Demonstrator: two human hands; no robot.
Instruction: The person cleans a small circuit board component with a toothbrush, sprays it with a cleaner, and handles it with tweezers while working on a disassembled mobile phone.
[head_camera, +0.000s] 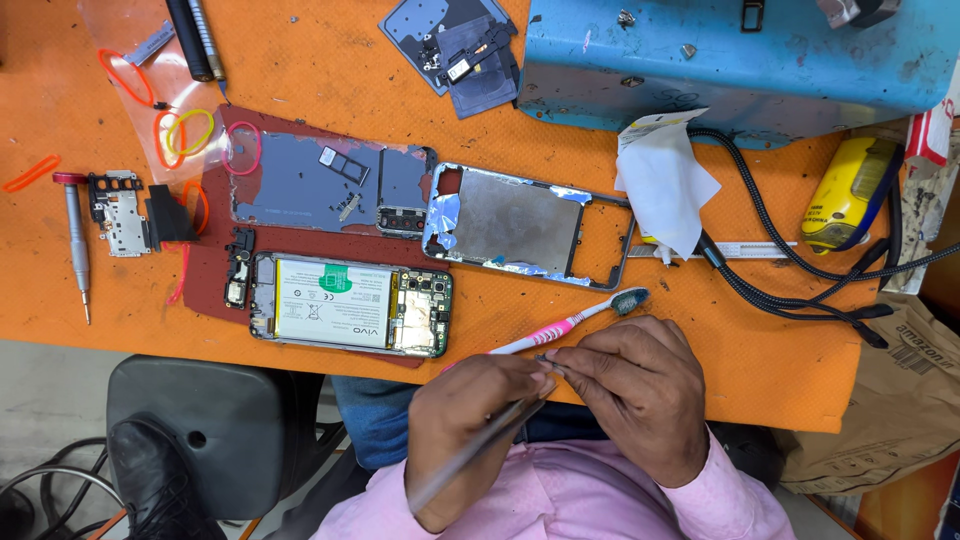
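Tweezers (475, 450), thin grey metal, lie slanted in the left hand (470, 425), their tips meeting a tiny part (548, 362) pinched in the fingertips (572, 366) of the right hand (640, 395). That part is too small to identify; it looks feather-light and likely fragile, so it probably wants a light pinch at its edges rather than a squeeze. The left grip is clenched round the tweezers' shaft, the right grip closed on the small part. Both hands hover at the near edge of the orange tabletop (760, 350), above the person's lap and pink sleeves, so anything dropped could fall off the mat.

Just beyond the grip lies a pink toothbrush (565, 322), bristles pointing away to the right. Farther out sits a bare metal phone frame (525, 225), stiff but thin. To the left of the grip lies an opened phone (350, 305) showing its battery and circuit board, on a dark red mat (215, 270), with a grey back cover (310, 180) behind it. Well off to the left lie a small screwdriver (78, 245) and coloured rubber bands (185, 130).

To the right of the grip, black braided cables (790, 285) and a yellow tool (845, 195) crowd the tabletop below a blue metal box (730, 60). Open orange surface remains directly right of the hands.
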